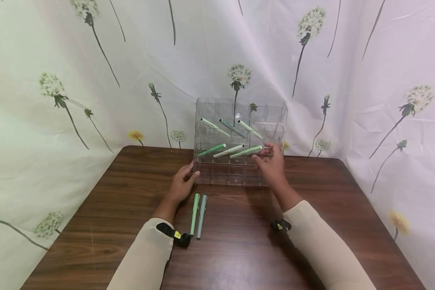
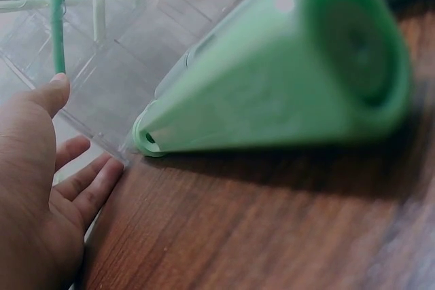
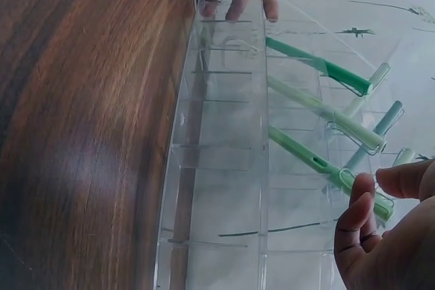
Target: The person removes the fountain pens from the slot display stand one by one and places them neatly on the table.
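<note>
A clear acrylic organizer (image 1: 239, 173) with rows of compartments stands at the back of the table. My left hand (image 1: 183, 183) touches its left side, thumb at the front edge and fingers fairly straight along the side. At the right, my right hand (image 1: 273, 165) is around the capped end of a light green pen (image 1: 246, 152) slanting out of a lower compartment; thumb and fingertips look apart. Beside that pen are a pale green pen (image 1: 228, 151) and a dark green pen (image 1: 212, 150). Above them, a pale pen (image 1: 214, 127), a grey-green pen (image 1: 232, 128) and another pale pen (image 1: 250, 129) lean the other way.
On the brown wooden table (image 1: 235, 249), a light green pen (image 1: 194, 215) and a grey-blue pen (image 1: 201, 217) lie side by side near my left wrist. A white curtain (image 1: 203, 60) printed with dandelions hangs behind and at both sides.
</note>
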Available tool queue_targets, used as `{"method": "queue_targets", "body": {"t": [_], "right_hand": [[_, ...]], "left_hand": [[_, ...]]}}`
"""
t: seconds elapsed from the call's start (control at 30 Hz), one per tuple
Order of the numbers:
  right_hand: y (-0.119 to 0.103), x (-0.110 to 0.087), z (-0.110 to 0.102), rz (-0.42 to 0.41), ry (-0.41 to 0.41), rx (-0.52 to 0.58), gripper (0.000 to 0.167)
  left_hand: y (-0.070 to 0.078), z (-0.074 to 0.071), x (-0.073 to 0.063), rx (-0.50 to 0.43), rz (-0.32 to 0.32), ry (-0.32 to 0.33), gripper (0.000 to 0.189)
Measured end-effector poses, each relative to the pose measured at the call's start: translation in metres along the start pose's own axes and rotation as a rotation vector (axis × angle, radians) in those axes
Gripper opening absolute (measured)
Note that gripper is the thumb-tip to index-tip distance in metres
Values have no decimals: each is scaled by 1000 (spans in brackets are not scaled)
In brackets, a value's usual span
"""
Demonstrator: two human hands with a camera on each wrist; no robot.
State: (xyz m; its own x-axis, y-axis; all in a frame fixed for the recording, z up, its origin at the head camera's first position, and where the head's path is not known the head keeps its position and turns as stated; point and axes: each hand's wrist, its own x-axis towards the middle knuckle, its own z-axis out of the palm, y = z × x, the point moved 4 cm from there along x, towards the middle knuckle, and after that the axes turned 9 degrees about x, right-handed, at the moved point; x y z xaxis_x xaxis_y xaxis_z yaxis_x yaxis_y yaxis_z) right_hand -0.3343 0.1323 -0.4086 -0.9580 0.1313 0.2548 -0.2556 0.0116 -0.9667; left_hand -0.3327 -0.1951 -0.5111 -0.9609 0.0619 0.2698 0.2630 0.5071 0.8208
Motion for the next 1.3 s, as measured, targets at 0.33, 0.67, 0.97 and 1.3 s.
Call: {"method": "queue_targets", "body": {"t": [0.33, 0.67, 0.97, 1.3], "right_hand": [[7, 10, 9, 22, -27, -17, 60], [14, 11, 22, 81, -32, -27, 59], [15, 11, 27, 70, 47, 1, 59], [15, 16, 32, 68, 110, -98, 38]], "left_hand": [[1, 0, -2, 6, 5, -6, 63], [-3, -1, -3, -2, 5, 12, 62], [-2, 1, -1, -20, 8, 16, 62], [-2, 0, 0, -16, 15, 23, 61]]}}
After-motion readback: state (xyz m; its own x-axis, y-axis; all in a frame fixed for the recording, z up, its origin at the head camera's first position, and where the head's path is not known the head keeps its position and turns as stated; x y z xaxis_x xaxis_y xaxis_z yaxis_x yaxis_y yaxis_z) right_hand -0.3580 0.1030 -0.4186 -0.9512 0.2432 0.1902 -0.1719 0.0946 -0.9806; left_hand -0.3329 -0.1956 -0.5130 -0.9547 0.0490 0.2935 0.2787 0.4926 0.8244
